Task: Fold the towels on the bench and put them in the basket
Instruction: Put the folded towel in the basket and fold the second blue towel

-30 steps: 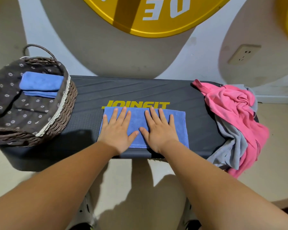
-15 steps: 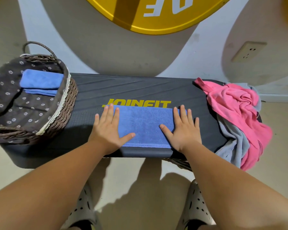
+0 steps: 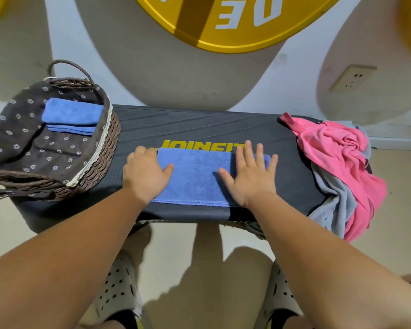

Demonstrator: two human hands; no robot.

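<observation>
One blue towel [image 3: 195, 176], folded flat, rectangular

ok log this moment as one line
step: folding blue towel on bench | left hand: curled on its left end | right hand: flat on right end | basket: holds folded blue stack

I see bright, even indoor light; soft shadows on floor [image 3: 207, 245] below me; wide-angle bending at edges; mild softness overall.

just the one head cam | looks forward and steeply down | close over the worktop [image 3: 199, 124] | wall [image 3: 64, 32] behind, floor [image 3: 401, 210] at bottom edge
</observation>
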